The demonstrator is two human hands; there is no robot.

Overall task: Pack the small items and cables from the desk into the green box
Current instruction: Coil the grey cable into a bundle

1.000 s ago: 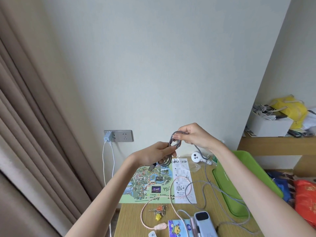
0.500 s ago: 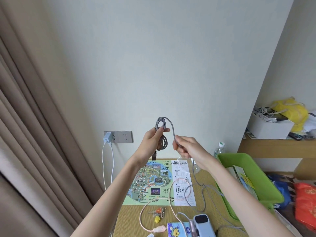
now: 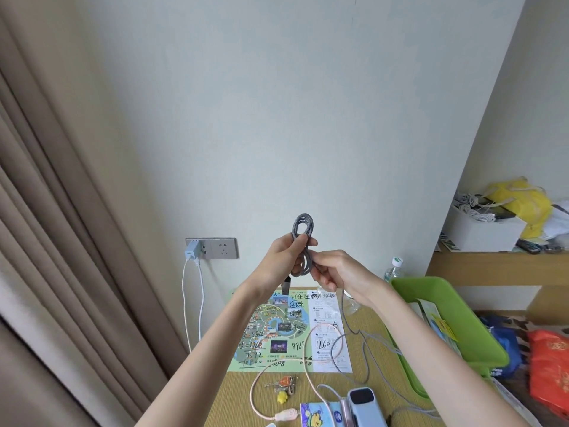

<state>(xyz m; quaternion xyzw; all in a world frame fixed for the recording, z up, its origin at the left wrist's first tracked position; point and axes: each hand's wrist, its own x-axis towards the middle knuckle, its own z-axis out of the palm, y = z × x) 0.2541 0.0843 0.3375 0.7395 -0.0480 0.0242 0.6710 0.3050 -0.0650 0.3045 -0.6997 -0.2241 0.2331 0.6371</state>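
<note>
My left hand [image 3: 281, 260] grips a coil of grey braided cable [image 3: 303, 224] held up above the desk, loops sticking out above the fist and a plug hanging below it. My right hand [image 3: 331, 271] pinches the same cable just right of the coil; the loose tail runs down from it and trails across the desk [image 3: 366, 349]. The green box [image 3: 480, 343] stands open at the right of the desk with leaflets inside. On the desk lie a pink cable [image 3: 255, 392], keys with a yellow charm [image 3: 283, 386] and a pale blue device [image 3: 363, 402].
A map sheet [image 3: 271, 331] and a printed slip [image 3: 329, 334] cover the desk's far side. A wall socket holds a blue charger [image 3: 192, 249] with a white lead. A water bottle [image 3: 394, 269] stands behind the box. Curtains hang left; shelves with bags are right.
My right hand has moved in from the right to the lower part of the coil, adding another loop. The coil in my left hand has grown, and the loose tail is shorter.
</note>
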